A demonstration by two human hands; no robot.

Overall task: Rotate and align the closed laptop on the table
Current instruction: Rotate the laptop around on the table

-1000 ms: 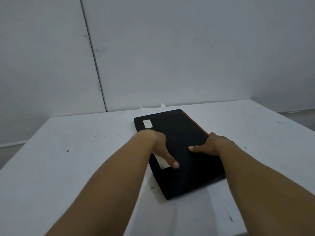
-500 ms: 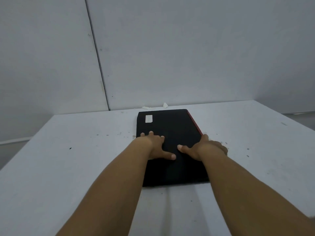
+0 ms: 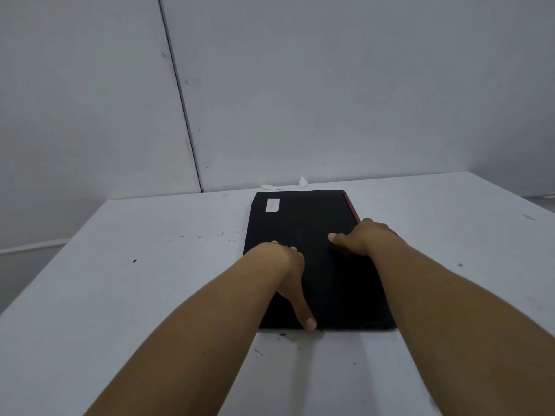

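Fingers [image 3: 336,238] apparently round laptop [image 3: 303,217] edges

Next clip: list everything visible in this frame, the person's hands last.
laptop: one, black with a red right edge, closed, flat on the table
sticker: one, white, far left corner of the lid
table: one, white, speckled, against the wall
paper scraps: two, white, table's far edge by the wall
wall: grey panels, one vertical seam
left hand: one, on the lid's left side, thumb reaching the near edge
right hand: one, thumb on the lid, fingers over the right edge
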